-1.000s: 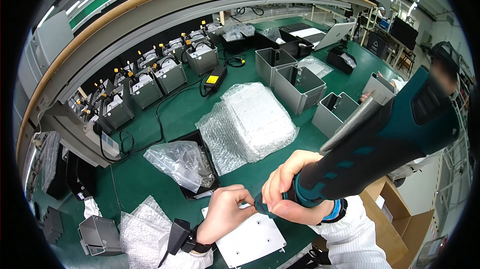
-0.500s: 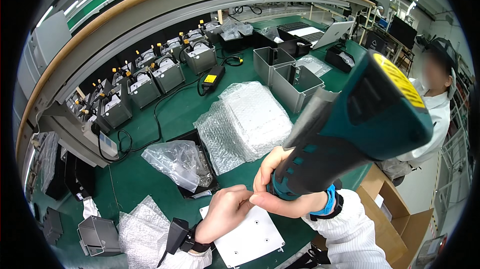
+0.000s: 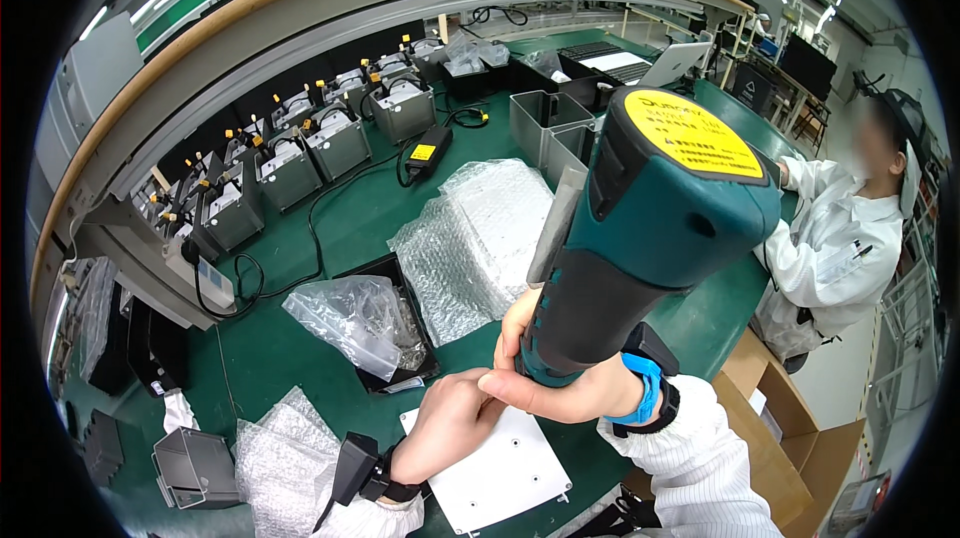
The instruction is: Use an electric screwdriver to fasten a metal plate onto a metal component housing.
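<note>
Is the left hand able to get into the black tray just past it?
Probably yes: the tray lies just beyond the left hand, and nothing visible stands between them. The plastic bag covers part of it, though, and the hand would have to leave its spot over the white plate.

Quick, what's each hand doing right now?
Left hand: over the white plate; its grip can't be told.
Right hand: closed around the teal-and-black power tool.
</note>
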Tool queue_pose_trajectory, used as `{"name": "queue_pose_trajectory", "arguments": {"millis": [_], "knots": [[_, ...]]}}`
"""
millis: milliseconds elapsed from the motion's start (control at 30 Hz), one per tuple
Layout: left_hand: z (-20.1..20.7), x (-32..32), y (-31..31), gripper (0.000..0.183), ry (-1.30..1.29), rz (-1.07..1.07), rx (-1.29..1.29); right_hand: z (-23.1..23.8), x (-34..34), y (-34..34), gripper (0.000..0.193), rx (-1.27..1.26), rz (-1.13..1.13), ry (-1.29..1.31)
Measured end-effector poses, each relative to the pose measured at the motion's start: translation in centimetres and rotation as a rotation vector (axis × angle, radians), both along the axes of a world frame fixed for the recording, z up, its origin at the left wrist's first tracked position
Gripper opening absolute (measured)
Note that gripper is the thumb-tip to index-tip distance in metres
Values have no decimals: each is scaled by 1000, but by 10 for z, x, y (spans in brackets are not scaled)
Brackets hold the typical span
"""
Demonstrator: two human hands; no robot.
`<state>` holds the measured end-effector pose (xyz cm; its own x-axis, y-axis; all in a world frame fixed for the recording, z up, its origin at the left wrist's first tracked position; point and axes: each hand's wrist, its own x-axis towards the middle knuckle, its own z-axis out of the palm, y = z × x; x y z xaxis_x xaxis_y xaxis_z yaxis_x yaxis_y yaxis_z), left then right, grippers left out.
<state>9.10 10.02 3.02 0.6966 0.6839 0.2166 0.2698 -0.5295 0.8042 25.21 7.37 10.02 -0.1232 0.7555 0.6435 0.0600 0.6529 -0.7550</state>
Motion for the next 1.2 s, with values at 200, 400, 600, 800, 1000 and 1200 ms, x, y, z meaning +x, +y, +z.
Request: {"name": "queue_pose_trajectory", "arguments": {"millis": [200,400,600,800,1000,1200], "knots": [[1,1,2,13,-4,-22,10,1,-5,-1,24,-71,14,30],[-1,-1,1,18,-27,-11,-9,0,-11,-3,29,-186,51,50],[2,-2,-1,19,-32,-7,-31,1,-12,-2,31,-142,42,-1],[1,-1,0,18,-35,-12,-16,1,-12,-1,33,-106,28,-6],[-2,-2,2,16,-89,-15,-17,10,-8,-2,24,-83,18,-31],[9,-29,20,26,-383,24,-875,30,-4,-3,26,-142,101,190]]}}
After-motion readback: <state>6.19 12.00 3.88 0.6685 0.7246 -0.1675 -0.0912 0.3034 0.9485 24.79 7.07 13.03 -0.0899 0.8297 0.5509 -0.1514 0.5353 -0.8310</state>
